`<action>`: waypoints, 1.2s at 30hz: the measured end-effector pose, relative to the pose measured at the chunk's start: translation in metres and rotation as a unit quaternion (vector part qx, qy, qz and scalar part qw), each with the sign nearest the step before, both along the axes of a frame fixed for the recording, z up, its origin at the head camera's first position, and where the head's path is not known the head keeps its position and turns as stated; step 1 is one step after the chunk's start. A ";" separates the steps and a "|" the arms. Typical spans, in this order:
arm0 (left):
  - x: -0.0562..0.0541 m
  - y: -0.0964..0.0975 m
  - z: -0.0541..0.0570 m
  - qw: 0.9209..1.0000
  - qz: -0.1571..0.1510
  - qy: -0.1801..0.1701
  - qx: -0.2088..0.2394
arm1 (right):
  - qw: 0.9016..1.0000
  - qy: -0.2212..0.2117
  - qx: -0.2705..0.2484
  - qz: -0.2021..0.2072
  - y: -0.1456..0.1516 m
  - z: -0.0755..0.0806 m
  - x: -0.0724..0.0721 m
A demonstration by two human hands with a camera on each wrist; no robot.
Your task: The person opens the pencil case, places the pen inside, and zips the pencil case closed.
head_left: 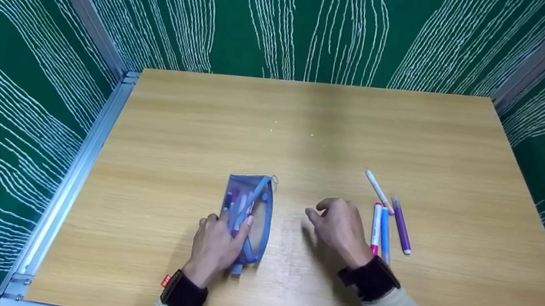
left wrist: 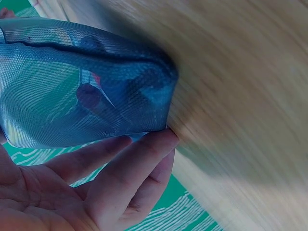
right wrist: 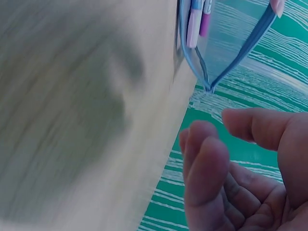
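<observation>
A blue mesh pencil case [head_left: 261, 231] lies on the table left of centre, its zipped top parted and several markers [right wrist: 193, 30] inside. My left hand [head_left: 216, 245] grips it, thumb over the opening and fingers along the left side. In the left wrist view, those fingers [left wrist: 130, 180] lie along the lower edge of the mesh. To the right, apart from the case, my right hand [head_left: 341, 229] hovers over the table with loosely bent fingers. Nothing shows between its thumb and fingertips in the right wrist view.
Right of my right hand lie a pink-capped white marker [head_left: 376, 223], a blue marker [head_left: 385, 233], a purple marker [head_left: 401, 227] and a slim white marker [head_left: 377, 186]. Green walls with white lines [head_left: 270, 19] and metal framing [head_left: 72, 173] border the wooden table [head_left: 191, 125].
</observation>
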State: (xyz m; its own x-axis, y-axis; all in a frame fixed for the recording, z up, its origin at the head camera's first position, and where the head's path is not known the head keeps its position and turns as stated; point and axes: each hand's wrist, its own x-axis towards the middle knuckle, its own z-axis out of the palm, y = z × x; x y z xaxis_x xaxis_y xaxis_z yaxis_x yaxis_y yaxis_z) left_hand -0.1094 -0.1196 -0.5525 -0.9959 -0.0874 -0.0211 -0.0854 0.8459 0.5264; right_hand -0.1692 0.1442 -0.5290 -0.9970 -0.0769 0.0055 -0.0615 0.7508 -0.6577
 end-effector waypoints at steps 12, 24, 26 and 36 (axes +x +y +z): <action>0.001 0.000 -0.003 1.000 -0.007 0.030 -0.004 | 0.997 0.053 0.055 0.000 0.035 0.006 0.000; 0.001 -0.001 -0.002 1.000 -0.009 0.027 -0.006 | 0.990 0.029 0.137 -0.020 0.081 0.017 -0.003; 0.001 -0.002 -0.002 0.999 -0.010 0.030 -0.007 | 0.989 0.007 0.148 -0.021 0.087 0.017 -0.004; 0.001 -0.001 -0.003 0.999 -0.007 0.034 -0.001 | 0.983 -0.053 0.170 -0.034 0.100 0.007 -0.007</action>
